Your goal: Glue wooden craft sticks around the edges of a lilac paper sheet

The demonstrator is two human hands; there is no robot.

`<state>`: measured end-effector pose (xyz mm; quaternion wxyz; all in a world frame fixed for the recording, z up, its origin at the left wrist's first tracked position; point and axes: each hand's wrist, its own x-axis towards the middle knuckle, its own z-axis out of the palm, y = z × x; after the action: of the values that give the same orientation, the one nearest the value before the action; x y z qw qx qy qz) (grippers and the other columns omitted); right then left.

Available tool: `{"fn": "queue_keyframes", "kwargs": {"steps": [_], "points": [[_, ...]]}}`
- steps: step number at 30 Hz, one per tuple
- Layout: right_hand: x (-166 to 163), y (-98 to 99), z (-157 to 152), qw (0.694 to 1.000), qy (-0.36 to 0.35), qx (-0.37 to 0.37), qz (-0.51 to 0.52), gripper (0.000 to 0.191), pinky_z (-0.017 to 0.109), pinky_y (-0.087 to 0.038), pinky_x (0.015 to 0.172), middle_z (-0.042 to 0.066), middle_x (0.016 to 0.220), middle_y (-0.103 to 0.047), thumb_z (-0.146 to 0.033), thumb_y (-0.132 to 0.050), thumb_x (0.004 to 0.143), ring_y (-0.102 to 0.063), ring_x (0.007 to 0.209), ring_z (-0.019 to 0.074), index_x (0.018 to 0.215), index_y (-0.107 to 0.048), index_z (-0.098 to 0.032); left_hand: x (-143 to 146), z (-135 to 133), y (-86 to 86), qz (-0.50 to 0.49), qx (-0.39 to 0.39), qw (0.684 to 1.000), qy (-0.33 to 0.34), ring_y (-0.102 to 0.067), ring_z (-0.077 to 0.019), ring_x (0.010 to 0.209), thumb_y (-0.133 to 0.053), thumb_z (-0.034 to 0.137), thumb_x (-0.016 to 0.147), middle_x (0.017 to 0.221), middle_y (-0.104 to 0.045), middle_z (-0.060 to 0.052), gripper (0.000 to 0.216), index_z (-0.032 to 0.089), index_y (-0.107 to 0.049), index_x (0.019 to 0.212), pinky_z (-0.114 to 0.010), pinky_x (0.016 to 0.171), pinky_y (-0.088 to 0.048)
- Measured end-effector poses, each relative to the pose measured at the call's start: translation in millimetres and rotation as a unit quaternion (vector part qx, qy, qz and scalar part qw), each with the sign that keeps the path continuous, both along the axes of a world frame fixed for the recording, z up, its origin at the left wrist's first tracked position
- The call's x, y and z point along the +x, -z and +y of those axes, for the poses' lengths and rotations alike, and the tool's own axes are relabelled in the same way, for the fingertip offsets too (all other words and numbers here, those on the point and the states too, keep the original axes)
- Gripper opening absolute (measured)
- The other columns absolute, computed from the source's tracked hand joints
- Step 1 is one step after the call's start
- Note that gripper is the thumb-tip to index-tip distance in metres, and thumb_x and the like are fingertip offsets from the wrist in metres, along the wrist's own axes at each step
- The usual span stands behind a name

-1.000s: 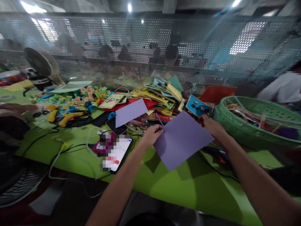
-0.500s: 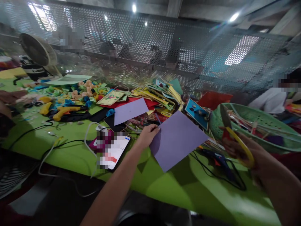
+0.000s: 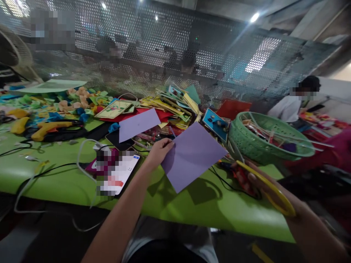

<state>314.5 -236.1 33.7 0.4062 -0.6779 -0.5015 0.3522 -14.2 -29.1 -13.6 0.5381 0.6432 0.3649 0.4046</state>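
My left hand (image 3: 157, 155) is closed on the left corner of a purple sheet of paper (image 3: 194, 157), pinched between thumb and fingers above the table. The sheet is tilted, one corner pointing down toward me. To its right, my right hand (image 3: 253, 179) is wrapped round scissors with a yellow handle (image 3: 270, 188); their blades are hard to make out. The scissors look apart from the sheet. A dark glue gun (image 3: 226, 167) lies partly hidden behind my right hand. Behind my left hand rests another purple piece of paper (image 3: 139, 124).
A lit phone (image 3: 123, 173) lies left of my forearm among cables. A green basket (image 3: 274, 146) stands at the right. Yellow cards (image 3: 164, 106) are heaped at the back, with a yellow glue gun (image 3: 51, 128) and paper scraps at left. Beyond the perforated screen are people.
My right hand has brought the scissors down and left, closer to the purple sheet. My left hand keeps its grip on the sheet. The view has swung to the right.
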Motion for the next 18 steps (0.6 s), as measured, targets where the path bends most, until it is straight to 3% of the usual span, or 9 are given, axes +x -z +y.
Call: {"fn": "queue_keyframes", "kwargs": {"steps": [5,18], "points": [[0.4,3.5,-1.4,0.995,-0.051,-0.054,0.067,0.052,0.028,-0.043,0.049,-0.001,0.080,-0.056,-0.066,-0.072,0.084,-0.048,0.059,0.0146,0.126,-0.066,-0.035,-1.3,0.1,-1.0,0.003,0.000,1.000,-0.007,-0.051,-0.0146,0.067,-0.065,0.048,0.085,0.073,-0.061,0.002,0.029,0.019,-0.065,0.084,-0.025,0.063,-0.040],[-4.9,4.3,-2.4,0.996,-0.036,-0.054,0.065,0.054,0.026,-0.043,0.048,0.000,0.084,-0.058,-0.066,-0.075,0.081,-0.049,0.062,0.0135,0.123,-0.070,-0.033,-2.3,0.9,2.0,0.006,-0.001,1.000,0.001,-0.053,-0.0152,0.067,-0.065,0.051,0.085,0.075,-0.064,0.000,0.032,0.019,-0.066,0.086,-0.024,0.060,-0.041]]}}
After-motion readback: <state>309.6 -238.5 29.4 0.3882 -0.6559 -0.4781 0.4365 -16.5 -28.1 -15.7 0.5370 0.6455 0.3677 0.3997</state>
